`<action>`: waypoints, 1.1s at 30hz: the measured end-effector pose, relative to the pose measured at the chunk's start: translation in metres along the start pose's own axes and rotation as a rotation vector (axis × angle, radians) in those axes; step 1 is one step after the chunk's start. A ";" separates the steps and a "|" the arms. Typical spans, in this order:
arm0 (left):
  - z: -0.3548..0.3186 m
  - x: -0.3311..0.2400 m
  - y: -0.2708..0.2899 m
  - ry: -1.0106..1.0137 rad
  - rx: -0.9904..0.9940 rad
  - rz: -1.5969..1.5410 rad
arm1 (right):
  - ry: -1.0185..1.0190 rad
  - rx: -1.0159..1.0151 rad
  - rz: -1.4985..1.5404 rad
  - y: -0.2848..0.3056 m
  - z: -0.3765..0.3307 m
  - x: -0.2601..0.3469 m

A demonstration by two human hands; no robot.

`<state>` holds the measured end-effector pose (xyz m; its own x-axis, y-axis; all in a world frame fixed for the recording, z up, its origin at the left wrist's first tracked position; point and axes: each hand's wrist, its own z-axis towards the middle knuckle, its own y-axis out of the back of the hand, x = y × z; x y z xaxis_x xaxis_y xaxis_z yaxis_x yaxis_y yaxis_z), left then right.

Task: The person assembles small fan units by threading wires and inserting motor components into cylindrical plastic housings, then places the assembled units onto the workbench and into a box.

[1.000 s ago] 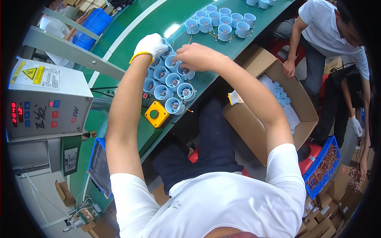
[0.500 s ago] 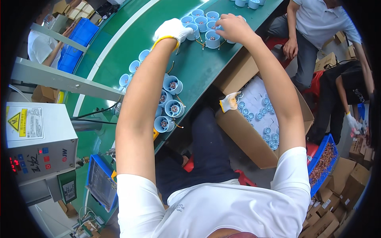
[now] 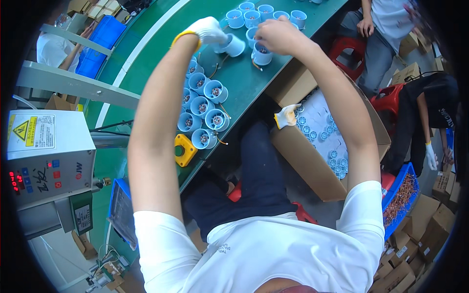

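My left hand [image 3: 209, 29], in a white glove with a yellow cuff, grips a light-blue cylindrical cup part [image 3: 231, 45] lying on its side over the green conveyor belt [image 3: 161, 49]. My bare right hand [image 3: 276, 34] is closed over the top of a second blue cup [image 3: 262, 55] standing beside it. Several more blue cups with small motors and thin wires inside stand in a cluster [image 3: 202, 107] near the belt's front edge. Another group of blue cups [image 3: 266, 13] lies farther along the belt.
An open cardboard box [image 3: 317, 141] holding blue parts stands on the floor, with a white glove [image 3: 287, 116] on its rim. A yellow push-button box [image 3: 184, 149] is at the belt edge. A grey control cabinet [image 3: 46, 156] stands left. Other people sit to the right.
Both hands stay at the far cups; the view has shifted so the belt sits lower. My left hand now holds a cup tipped sideways, and my right hand presses on the neighbouring cup.
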<state>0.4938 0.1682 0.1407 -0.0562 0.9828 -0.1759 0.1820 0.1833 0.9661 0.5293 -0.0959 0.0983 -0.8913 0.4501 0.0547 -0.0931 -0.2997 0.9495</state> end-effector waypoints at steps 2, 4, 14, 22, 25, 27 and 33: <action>-0.021 -0.002 0.008 -0.030 0.054 0.026 | 0.041 0.021 -0.008 0.006 -0.011 0.021; -0.040 -0.004 0.010 -0.131 0.070 0.192 | 0.107 0.143 -0.013 0.017 -0.020 0.043; -0.065 0.000 0.014 -0.122 0.038 0.226 | 0.206 0.038 0.079 0.003 -0.028 0.075; -0.042 0.008 0.016 -0.093 0.015 0.309 | 0.215 0.041 0.075 -0.007 -0.009 0.069; -0.035 0.009 0.016 -0.093 0.012 0.353 | 0.227 0.045 0.091 -0.007 -0.004 0.069; -0.033 0.009 0.015 -0.074 0.018 0.382 | 0.232 0.045 0.116 -0.011 0.001 0.069; -0.033 0.010 0.017 0.000 0.090 0.502 | 0.264 0.040 0.130 -0.024 0.021 0.075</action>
<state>0.4643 0.1806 0.1617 0.0596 0.9502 0.3059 0.2707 -0.3103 0.9113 0.4737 -0.0373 0.0864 -0.9797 0.1742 0.0992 0.0421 -0.3050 0.9514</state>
